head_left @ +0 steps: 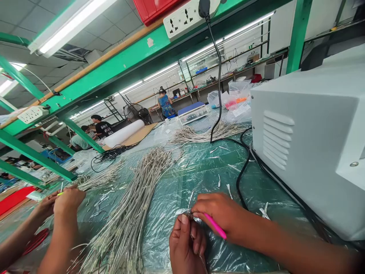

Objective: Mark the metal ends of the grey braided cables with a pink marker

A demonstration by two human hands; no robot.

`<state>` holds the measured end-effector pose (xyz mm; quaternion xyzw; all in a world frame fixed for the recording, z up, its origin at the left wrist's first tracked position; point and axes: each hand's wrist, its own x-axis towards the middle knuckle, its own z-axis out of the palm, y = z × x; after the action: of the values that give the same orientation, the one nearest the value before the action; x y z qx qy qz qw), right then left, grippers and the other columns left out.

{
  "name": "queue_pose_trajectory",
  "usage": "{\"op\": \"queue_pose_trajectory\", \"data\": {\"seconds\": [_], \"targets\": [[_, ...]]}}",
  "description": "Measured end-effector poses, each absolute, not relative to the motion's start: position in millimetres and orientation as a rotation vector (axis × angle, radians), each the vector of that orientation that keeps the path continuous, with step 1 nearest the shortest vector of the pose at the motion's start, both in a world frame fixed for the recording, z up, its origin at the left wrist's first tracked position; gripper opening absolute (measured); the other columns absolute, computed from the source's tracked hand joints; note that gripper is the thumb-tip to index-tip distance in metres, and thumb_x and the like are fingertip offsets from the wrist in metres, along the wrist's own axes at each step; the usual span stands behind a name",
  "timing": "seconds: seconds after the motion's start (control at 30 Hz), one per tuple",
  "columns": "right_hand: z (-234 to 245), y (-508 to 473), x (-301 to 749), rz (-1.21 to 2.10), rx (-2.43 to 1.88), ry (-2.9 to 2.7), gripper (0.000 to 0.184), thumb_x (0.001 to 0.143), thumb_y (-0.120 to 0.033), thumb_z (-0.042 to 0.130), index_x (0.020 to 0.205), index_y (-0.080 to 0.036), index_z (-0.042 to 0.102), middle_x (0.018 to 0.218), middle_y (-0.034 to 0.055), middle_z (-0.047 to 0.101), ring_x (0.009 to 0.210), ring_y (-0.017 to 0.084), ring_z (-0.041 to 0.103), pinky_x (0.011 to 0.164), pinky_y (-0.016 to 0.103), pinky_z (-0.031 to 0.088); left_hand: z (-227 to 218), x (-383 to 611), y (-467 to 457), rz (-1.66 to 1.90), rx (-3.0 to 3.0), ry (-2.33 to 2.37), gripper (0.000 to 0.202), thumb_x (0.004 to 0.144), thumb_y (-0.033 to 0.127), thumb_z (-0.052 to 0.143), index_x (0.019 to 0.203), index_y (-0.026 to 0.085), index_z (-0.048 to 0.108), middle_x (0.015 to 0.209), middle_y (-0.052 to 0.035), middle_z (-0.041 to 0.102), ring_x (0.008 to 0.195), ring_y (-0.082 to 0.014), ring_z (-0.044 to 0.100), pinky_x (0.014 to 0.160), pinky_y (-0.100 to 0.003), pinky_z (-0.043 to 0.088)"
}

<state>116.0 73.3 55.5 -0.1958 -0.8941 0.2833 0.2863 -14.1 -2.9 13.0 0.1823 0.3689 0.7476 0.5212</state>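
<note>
My left hand (186, 243) is closed around a thin grey cable, with its small metal end (188, 215) showing above my fingers. My right hand (219, 215) grips a pink marker pen (215, 225), and its fingertips press against that cable end. A large bundle of grey braided cables (125, 217) fans out across the plastic-covered table (182, 182) to the left of my hands. Short white scraps (228, 190) lie scattered on the plastic near my right hand.
A white vented machine (302, 140) stands at the right, with black cables (242, 175) beside it. A co-worker's hands (68, 201) work at the left edge. Further cable bundles (205, 134), a bench scale (193, 113) and plastic bags lie beyond. Green shelving (97, 68) with power strips runs overhead.
</note>
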Motion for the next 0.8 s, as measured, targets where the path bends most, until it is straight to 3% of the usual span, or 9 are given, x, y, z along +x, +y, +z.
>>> {"op": "queue_pose_trajectory", "data": {"seconds": [0.3,0.43,0.7,0.8], "targets": [[56.0,70.7,113.7,0.989,-0.775,-2.165,0.012,0.086,-0.023,0.065,0.076,-0.017,0.066,0.07,0.0008,0.067,0.064,0.013,0.057,0.061,0.022,0.037,15.2,-14.5,-3.5,1.775,0.38,0.853,0.031,0.073,0.035,0.083,0.069,0.011,0.065,0.053,0.006,0.049,0.033,0.0009,0.034,0.032,-0.01,0.032],[55.4,69.8,113.3,1.025,-0.794,-2.165,0.015,0.087,-0.025,0.061,0.075,-0.017,0.066,0.073,0.0028,0.068,0.067,0.014,0.057,0.06,0.022,0.036,13.9,-18.9,-2.8,1.753,0.382,0.801,0.031,0.072,0.036,0.084,0.07,0.01,0.067,0.052,0.0059,0.049,0.032,0.0012,0.035,0.031,-0.01,0.033],[50.5,71.2,111.3,1.146,-0.739,-2.252,0.025,0.092,-0.027,0.054,0.069,-0.017,0.059,0.059,-0.0012,0.057,0.053,0.01,0.049,0.051,0.019,0.03,9.8,-23.7,-2.3,1.765,0.334,0.742,0.029,0.071,0.033,0.085,0.068,0.01,0.068,0.051,0.0056,0.051,0.03,0.0006,0.038,0.029,-0.01,0.037],[55.3,70.0,114.0,1.16,-0.71,-2.249,0.024,0.092,-0.026,0.054,0.071,-0.017,0.061,0.062,-0.0004,0.061,0.059,0.011,0.053,0.057,0.02,0.035,9.5,-24.9,-3.7,1.761,0.327,0.699,0.029,0.071,0.032,0.085,0.067,0.01,0.067,0.051,0.0057,0.052,0.03,0.0004,0.039,0.029,-0.01,0.037]]}}
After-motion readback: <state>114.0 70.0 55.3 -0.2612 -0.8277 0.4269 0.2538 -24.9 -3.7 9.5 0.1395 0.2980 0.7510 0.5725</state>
